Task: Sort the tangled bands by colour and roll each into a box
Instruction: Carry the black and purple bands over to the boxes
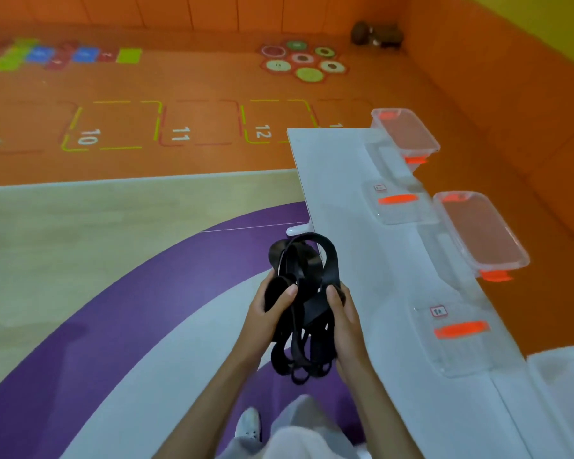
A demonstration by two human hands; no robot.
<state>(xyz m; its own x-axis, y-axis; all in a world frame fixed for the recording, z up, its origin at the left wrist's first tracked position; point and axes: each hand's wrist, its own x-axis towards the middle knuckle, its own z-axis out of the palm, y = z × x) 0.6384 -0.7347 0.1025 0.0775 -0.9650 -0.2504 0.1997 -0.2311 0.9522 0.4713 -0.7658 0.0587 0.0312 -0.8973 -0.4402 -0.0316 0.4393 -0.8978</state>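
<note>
just off the left edge of the white surface (345,193), over the purple and grey floor (146,309), both hands hold one tangled bundle of black bands (307,313) in the air. the left hand (267,311) has its grip closed on the bundle's left side, thumb pressed over a folded black loop. the right hand (343,321) has its grip closed on the right side, thumb laid on a flat strap. wide loops rise above the thumbs and thinner loops hang below the palms. only black bands show in the bundle.

on the surface lie two clear plastic boxes with orange clasps: the far box (408,130) and the near box (481,233), both at the surface's right edge. beside them lie two more clear pieces with orange strips, one far (398,203) and one near (458,339); whether these are lids or boxes i cannot tell. a white shoe (247,424) shows below the forearms.
</note>
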